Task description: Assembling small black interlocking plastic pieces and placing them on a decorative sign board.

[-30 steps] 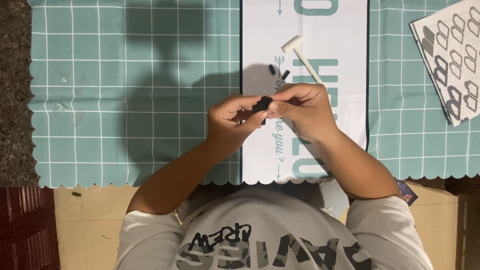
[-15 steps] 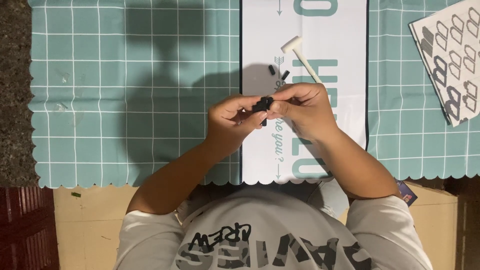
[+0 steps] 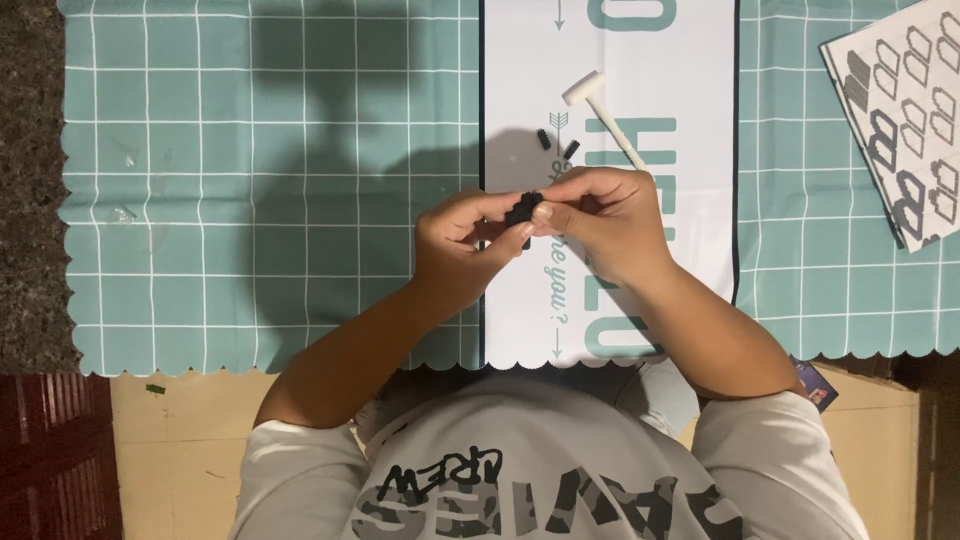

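Teal gridded mat (image 3: 270, 200) under both hands.
Small black piece (image 3: 522, 212) is pinched between left hand (image 3: 462, 245) and right hand (image 3: 605, 222) fingertips.

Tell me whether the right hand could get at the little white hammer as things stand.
Probably yes. The white hammer lies uncovered on the white mat, just beyond the right hand, with nothing between. But that hand and the left hand both pinch a small black piece, so it must let go first.

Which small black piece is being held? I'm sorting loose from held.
The black piece pinched between both hands' fingertips; the two loose pieces lie apart on the white sheet.
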